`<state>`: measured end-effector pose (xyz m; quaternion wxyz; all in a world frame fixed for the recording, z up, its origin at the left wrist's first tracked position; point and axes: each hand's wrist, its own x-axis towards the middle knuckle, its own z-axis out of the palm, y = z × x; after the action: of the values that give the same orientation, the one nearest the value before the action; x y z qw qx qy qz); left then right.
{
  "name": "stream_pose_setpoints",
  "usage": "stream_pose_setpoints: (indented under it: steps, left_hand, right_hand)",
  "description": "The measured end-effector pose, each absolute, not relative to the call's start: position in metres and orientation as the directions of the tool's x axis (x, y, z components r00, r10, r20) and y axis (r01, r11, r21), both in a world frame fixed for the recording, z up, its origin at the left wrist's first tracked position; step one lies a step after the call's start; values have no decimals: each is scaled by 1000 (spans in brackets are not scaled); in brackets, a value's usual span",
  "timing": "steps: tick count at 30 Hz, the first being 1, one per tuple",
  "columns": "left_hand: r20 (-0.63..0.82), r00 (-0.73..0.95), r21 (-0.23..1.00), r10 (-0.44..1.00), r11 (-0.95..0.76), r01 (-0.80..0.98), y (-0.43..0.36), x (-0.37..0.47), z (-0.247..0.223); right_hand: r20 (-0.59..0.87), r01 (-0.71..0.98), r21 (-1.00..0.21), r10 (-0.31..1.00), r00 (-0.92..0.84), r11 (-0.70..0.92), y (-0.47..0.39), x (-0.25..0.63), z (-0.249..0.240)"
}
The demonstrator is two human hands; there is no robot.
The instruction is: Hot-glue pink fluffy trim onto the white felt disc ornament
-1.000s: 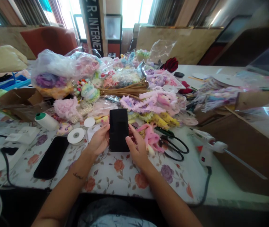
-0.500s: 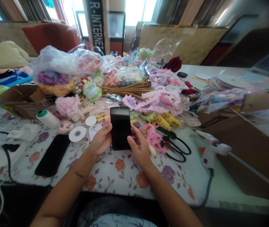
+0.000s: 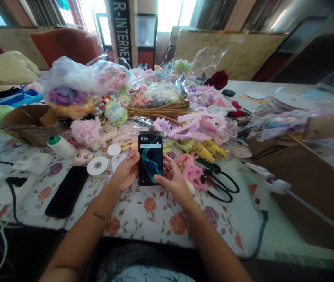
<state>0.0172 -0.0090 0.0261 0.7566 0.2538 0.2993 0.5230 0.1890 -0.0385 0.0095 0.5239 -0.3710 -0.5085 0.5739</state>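
Observation:
A smartphone (image 3: 149, 162) is held upright between my two hands, its lit lock screen showing 8:56 over a blue-green pattern. My left hand (image 3: 127, 170) grips its left edge. On the other side my right hand (image 3: 174, 178) supports the right edge, with the thumb over the lower part of the screen. Left of my left forearm lies a second phone (image 3: 67, 192) with a dark screen. A white ribbon spool (image 3: 97, 166) rests just beyond it. To the right of my right hand are black-handled scissors (image 3: 221, 184) and a pink fuzzy strip (image 3: 193, 172).
A glue gun (image 3: 261, 182) with a glue stick lies at right beside a cardboard box (image 3: 304, 192). White plugs and a power strip (image 3: 11, 192) sit at left near a thread cone (image 3: 61, 147). Bagged yarn (image 3: 67, 94) and brown stems (image 3: 158, 111) pile up behind.
The held phone's screen has gone from dark to lit. My right thumb has moved left and slightly down across it. The view has shifted slightly.

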Motion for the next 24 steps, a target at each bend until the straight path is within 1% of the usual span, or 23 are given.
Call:
stream_pose_setpoints:
  steps: [4, 7, 10, 13, 19, 24]
  left_hand:
    - [-172, 262, 699, 949, 305, -647, -9, 16, 28]
    - [-169, 264, 696, 950, 305, -650, -10, 15, 27]
    - [-178, 266, 693, 947, 313, -650, -10, 16, 25]
    - [-198, 281, 700, 939, 336, -630, -10, 16, 24]
    - [-204, 325, 712, 924, 368, -599, -12, 19, 23]
    - [-185, 353, 714, 917, 372, -592, -13, 20, 22]
  right_hand:
    - [99, -228, -973, 939, -330, 22, -37, 188, 12]
    - [80, -229, -973, 935, -344, -1, -38, 187, 13]
    - [3, -219, -973, 937, -348, -78, -39, 188, 12]
    - [-26, -193, -978, 961, -274, -81, -39, 189, 7]
    - [-27, -49, -998, 998, -62, -30, -36, 192, -5]
    - [9, -10, -1000, 998, -55, 8, -37, 194, -5]
